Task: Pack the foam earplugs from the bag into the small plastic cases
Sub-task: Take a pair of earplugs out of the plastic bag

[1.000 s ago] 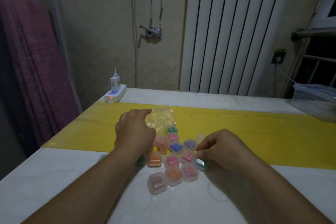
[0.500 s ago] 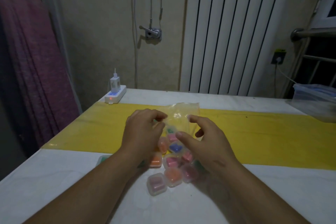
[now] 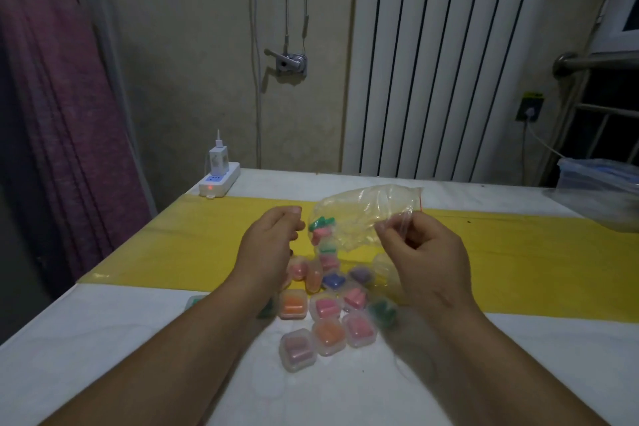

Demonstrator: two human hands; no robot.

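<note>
On the white table, nearest the person, a cluster of small plastic cases lies between the two forearms. The cases touch one another, and each visible one holds orange, pink, green, blue or purple foam. Just past them the left hand hangs above the cases with its fingers loosely curled, thumb and forefinger close together. It is just beside the bag, and whether it touches the plastic cannot be told. The right hand is raised at the same height and pinches the bag's near edge between thumb and fingertips. The clear bag is held off the table and stretches up and away from that pinch. The foam earplugs, green and pink, are bunched in its lower left corner, above the far side of the cluster. Under the hands a yellow strip runs across the table. Farther back a power strip with a white charger plugged into it sits at the table's far left corner. A translucent container stands at the far right. Behind the table are a white ribbed radiator and, on the left, a purple curtain.
</note>
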